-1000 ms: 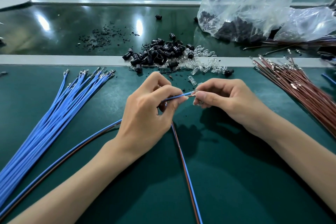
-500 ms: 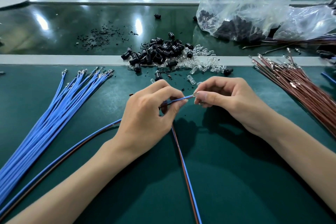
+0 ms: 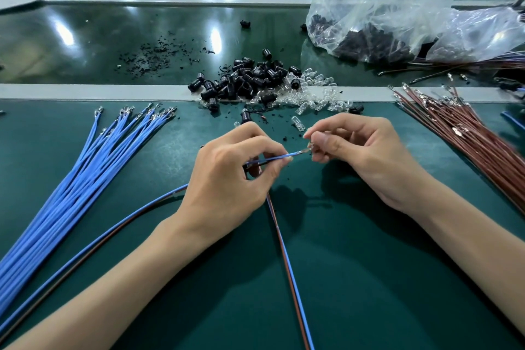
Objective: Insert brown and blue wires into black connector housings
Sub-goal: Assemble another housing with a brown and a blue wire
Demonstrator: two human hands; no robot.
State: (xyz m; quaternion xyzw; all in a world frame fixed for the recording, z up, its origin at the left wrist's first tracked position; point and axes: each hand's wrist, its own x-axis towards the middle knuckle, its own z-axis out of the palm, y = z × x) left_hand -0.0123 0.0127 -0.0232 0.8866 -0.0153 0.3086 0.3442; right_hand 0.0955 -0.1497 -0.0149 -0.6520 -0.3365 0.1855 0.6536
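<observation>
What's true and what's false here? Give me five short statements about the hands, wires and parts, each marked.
1. The left hand pinches a blue wire. True.
2. The blue bundle lies right of the hands. False: it lies to their left; the brown bundle is on the right.
3. Black housings are piled beyond the hands. True.
4. The bag is empty. False: dark parts show inside it.
5. The right hand lies flat and open. False: its fingers pinch a small part at the wire's tip.
</observation>
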